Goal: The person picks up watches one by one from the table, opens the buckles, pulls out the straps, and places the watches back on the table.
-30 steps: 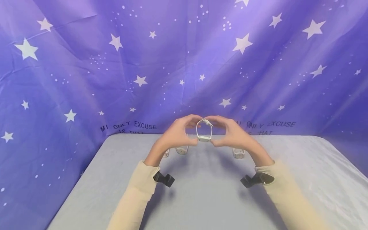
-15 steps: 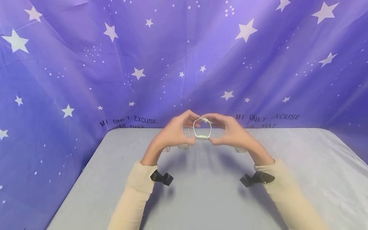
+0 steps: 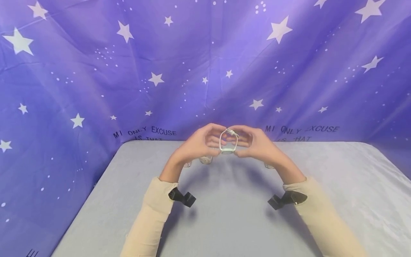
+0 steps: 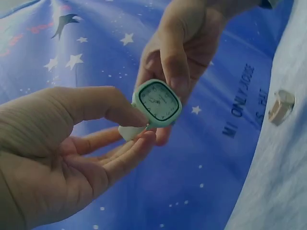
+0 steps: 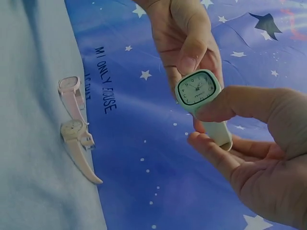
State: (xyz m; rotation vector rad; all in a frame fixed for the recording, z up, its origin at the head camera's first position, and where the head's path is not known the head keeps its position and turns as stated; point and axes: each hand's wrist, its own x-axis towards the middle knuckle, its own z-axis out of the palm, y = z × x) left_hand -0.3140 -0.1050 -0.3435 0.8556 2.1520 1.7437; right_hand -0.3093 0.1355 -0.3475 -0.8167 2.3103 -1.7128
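A pale green wristwatch (image 3: 227,151) with a squarish dial is held up above the table, its strap looped and fastened at the top. My left hand (image 3: 199,143) pinches it from the left, thumb at the case edge and fingers by the strap. From the right, my right hand (image 3: 258,143) pinches the other side in the same manner. In the left wrist view the watch dial (image 4: 158,100) faces the camera, dark-rimmed with numerals. The right wrist view shows the dial (image 5: 198,89) too, with the strap hanging behind my fingers.
On the grey cloth-covered table (image 3: 231,214) lie a pink watch (image 5: 70,93) and a cream round watch (image 5: 73,128), behind my left hand. A beige watch (image 4: 281,106) lies behind my right wrist. A purple star-patterned curtain (image 3: 205,64) hangs at the table's far edge.
My head view has tilted slightly, raising the table edge in the picture. Further fingers of both hands now show spread behind the watch. Both hands still hold it in nearly the same place.
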